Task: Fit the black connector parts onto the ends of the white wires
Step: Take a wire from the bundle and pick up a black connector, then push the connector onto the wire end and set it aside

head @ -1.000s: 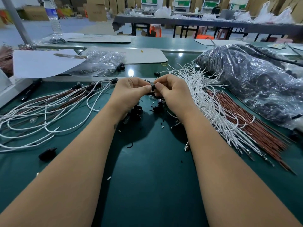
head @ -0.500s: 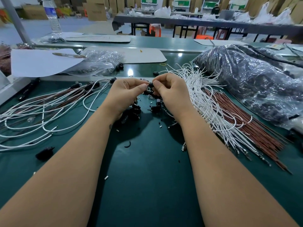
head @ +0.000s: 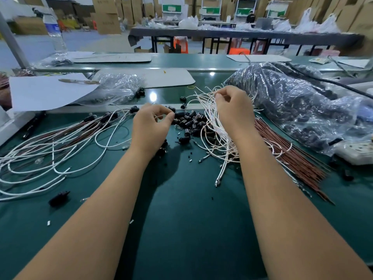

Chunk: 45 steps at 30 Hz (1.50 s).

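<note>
A pile of black connectors (head: 191, 122) lies on the green table (head: 181, 219) between my hands. My left hand (head: 150, 126) rests at the pile's left edge with its fingers curled, and its thumb and forefinger pinch a black connector (head: 177, 115). A bundle of loose white wires (head: 214, 138) lies right of the pile. My right hand (head: 234, 107) is raised over that bundle's far end and pinches a white wire (head: 210, 96) near its tip. White wires with black connectors on their ends (head: 60, 146) spread out at the left.
Brown wires (head: 292, 158) lie along the right of the white bundle. A large plastic bag of black parts (head: 298, 106) fills the right side; a smaller bag (head: 117, 87) and white paper (head: 46, 91) sit at the back left. A stray connector (head: 58, 198) lies front left.
My hands, joined over one connector before, have separated. The right hand moved right and back to the white wire bundle. The left hand stays by the connector pile.
</note>
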### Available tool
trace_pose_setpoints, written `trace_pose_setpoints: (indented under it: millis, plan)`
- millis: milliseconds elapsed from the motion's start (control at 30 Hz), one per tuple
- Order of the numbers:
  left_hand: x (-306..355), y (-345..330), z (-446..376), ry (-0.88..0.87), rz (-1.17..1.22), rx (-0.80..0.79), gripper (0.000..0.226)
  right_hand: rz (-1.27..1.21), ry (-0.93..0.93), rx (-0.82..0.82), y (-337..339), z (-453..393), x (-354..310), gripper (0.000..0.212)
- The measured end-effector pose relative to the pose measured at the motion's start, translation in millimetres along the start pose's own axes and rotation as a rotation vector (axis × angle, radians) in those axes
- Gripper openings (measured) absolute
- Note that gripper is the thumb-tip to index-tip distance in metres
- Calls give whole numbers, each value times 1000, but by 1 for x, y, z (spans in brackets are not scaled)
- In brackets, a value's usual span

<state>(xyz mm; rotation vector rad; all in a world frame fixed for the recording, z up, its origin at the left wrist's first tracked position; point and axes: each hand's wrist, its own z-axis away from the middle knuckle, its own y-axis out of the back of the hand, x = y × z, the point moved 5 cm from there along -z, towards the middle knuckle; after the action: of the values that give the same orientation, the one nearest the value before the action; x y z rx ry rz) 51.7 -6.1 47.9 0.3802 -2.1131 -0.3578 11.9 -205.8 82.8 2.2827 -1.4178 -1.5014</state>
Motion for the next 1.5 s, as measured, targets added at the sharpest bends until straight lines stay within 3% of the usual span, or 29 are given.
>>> trace_pose_setpoints:
  millis: [133,267,333,433,600,867,1067,1200,1267,1400,1500]
  plan:
    - [21,-15,5,-59,-53,37,6,350,-104,154,43,-6,27,21]
    - [44,-45,13,-50,-6,-24,7,777,-390,46,63,7,66,29]
    - [51,-61,19,-31,17,-77,8,802,-514,-57,62,13,80,38]
    - [50,-79,28,26,66,-164,9,784,-538,-86,58,14,88,31]
    - [42,-84,32,82,104,-261,10,762,-497,-26,59,16,84,17]
    - [48,-83,39,72,160,-273,8,790,-359,194,67,20,68,19]
    - [52,-75,37,47,157,-137,9,571,60,411,63,11,29,21]
    - [57,-46,27,57,291,84,8,274,288,347,40,12,-12,19]
    - [56,-26,16,62,369,215,8,-12,251,314,30,9,-27,14]
    - [44,10,3,46,234,426,8,-747,-144,240,3,6,-33,14]
    - [28,19,9,30,103,370,13,-1061,-330,82,-27,16,-33,17]
